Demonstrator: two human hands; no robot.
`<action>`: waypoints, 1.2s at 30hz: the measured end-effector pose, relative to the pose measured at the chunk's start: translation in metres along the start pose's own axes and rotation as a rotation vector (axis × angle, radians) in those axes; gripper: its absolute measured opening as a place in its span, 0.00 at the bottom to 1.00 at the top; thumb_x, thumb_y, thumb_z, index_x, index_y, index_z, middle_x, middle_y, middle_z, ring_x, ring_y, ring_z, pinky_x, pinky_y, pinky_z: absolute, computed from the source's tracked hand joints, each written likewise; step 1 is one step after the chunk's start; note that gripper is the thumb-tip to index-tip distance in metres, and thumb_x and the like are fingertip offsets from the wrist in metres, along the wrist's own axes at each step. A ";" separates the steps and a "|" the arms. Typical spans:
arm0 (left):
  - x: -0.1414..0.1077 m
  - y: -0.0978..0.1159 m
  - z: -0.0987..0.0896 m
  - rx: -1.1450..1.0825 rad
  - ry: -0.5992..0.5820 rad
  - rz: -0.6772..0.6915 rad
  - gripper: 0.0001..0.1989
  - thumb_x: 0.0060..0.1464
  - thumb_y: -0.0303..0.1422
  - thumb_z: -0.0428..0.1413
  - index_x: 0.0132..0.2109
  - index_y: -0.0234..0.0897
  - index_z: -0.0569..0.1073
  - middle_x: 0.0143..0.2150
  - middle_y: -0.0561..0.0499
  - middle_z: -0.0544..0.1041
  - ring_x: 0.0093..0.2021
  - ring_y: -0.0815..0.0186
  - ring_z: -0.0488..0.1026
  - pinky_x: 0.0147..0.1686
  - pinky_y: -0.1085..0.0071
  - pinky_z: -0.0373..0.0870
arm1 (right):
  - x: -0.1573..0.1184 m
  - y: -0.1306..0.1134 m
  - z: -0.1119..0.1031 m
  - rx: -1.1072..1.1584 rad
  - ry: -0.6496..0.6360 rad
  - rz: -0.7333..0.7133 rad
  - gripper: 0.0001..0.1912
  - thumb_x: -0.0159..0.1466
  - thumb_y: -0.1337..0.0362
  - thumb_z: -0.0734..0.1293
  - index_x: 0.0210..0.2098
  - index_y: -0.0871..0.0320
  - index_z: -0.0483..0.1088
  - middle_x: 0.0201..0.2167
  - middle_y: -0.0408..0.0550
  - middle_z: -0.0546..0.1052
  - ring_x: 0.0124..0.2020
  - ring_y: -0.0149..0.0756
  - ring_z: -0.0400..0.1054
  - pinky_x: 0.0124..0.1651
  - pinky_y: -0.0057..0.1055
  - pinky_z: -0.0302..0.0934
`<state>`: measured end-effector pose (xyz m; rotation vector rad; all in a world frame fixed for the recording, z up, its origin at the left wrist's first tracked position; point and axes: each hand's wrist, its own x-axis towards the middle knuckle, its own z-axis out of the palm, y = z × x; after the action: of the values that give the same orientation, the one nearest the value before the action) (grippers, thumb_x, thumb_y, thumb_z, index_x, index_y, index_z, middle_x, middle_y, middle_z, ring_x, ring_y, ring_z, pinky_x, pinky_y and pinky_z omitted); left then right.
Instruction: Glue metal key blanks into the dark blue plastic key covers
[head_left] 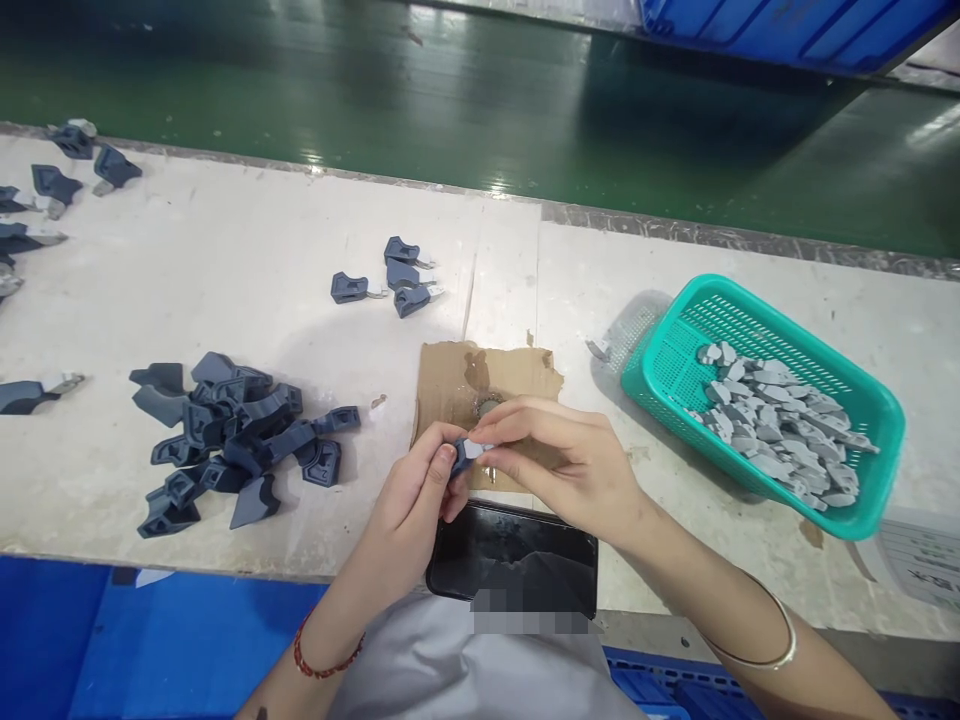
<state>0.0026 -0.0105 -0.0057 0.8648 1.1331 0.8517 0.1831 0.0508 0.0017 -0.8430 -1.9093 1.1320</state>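
My left hand is closed around a dark blue-grey plastic part, much of it hidden by the fingers. Thumb and fingers of my right hand pinch a small light grey piece at the end of that plastic part. The two pieces touch; how deep one sits in the other I cannot tell. Both hands are over a torn piece of brown cardboard, which has wet-looking stains and a small round dark thing on it. A black phone lies just below the hands at the table edge.
A heap of dark plastic parts lies left. Several parts with light grey ends lie further back, others at far left. A green basket of light grey pieces stands right. Behind the table runs a green surface with a blue crate.
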 end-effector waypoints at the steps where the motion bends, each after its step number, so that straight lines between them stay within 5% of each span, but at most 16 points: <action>1: 0.000 0.000 0.000 -0.009 0.007 0.002 0.17 0.73 0.46 0.45 0.44 0.38 0.70 0.28 0.57 0.62 0.26 0.71 0.59 0.27 0.70 0.54 | 0.000 0.000 0.001 0.007 0.006 -0.002 0.03 0.68 0.69 0.71 0.41 0.56 0.78 0.39 0.48 0.84 0.43 0.35 0.80 0.46 0.31 0.74; 7: -0.004 0.006 -0.008 0.077 -0.077 0.047 0.16 0.71 0.48 0.48 0.51 0.41 0.68 0.31 0.56 0.62 0.31 0.69 0.60 0.32 0.69 0.57 | 0.000 -0.004 -0.004 0.080 0.009 0.092 0.02 0.69 0.64 0.71 0.41 0.56 0.76 0.39 0.48 0.82 0.40 0.35 0.78 0.41 0.30 0.72; 13: -0.011 0.024 -0.011 0.378 -0.144 0.040 0.18 0.72 0.48 0.44 0.43 0.40 0.67 0.29 0.57 0.60 0.28 0.68 0.57 0.29 0.68 0.53 | 0.001 -0.009 -0.018 -0.070 -0.181 0.104 0.18 0.78 0.51 0.57 0.41 0.56 0.69 0.31 0.44 0.77 0.31 0.32 0.70 0.35 0.29 0.63; 18: -0.014 0.028 -0.007 0.452 -0.141 0.046 0.19 0.73 0.46 0.43 0.36 0.41 0.62 0.27 0.58 0.58 0.27 0.69 0.55 0.27 0.68 0.51 | 0.002 -0.009 -0.012 -0.279 -0.243 -0.062 0.21 0.79 0.56 0.51 0.31 0.54 0.60 0.24 0.41 0.69 0.25 0.32 0.62 0.31 0.29 0.57; 28: -0.007 0.031 -0.002 0.515 -0.114 0.087 0.18 0.73 0.45 0.43 0.36 0.41 0.62 0.29 0.57 0.63 0.28 0.68 0.60 0.29 0.69 0.55 | 0.000 -0.010 -0.009 -0.402 -0.212 -0.018 0.21 0.79 0.57 0.52 0.31 0.54 0.62 0.26 0.44 0.71 0.27 0.34 0.64 0.31 0.29 0.57; 33: 0.002 0.046 -0.004 0.749 -0.096 0.205 0.15 0.72 0.45 0.46 0.45 0.41 0.71 0.36 0.53 0.72 0.34 0.64 0.68 0.33 0.68 0.60 | 0.005 -0.022 -0.038 -0.277 -0.202 0.048 0.19 0.78 0.58 0.56 0.35 0.56 0.70 0.30 0.45 0.77 0.30 0.33 0.71 0.34 0.29 0.62; 36: 0.021 0.062 -0.012 1.000 0.054 0.310 0.15 0.70 0.43 0.49 0.49 0.40 0.74 0.43 0.47 0.75 0.41 0.58 0.72 0.37 0.66 0.63 | -0.001 -0.018 -0.078 -0.470 0.046 0.155 0.15 0.75 0.60 0.59 0.35 0.54 0.73 0.33 0.47 0.80 0.34 0.37 0.74 0.37 0.33 0.65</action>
<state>-0.0124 0.0356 0.0400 1.8804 1.5089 0.5151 0.2469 0.0751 0.0433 -1.2769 -2.1345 0.7447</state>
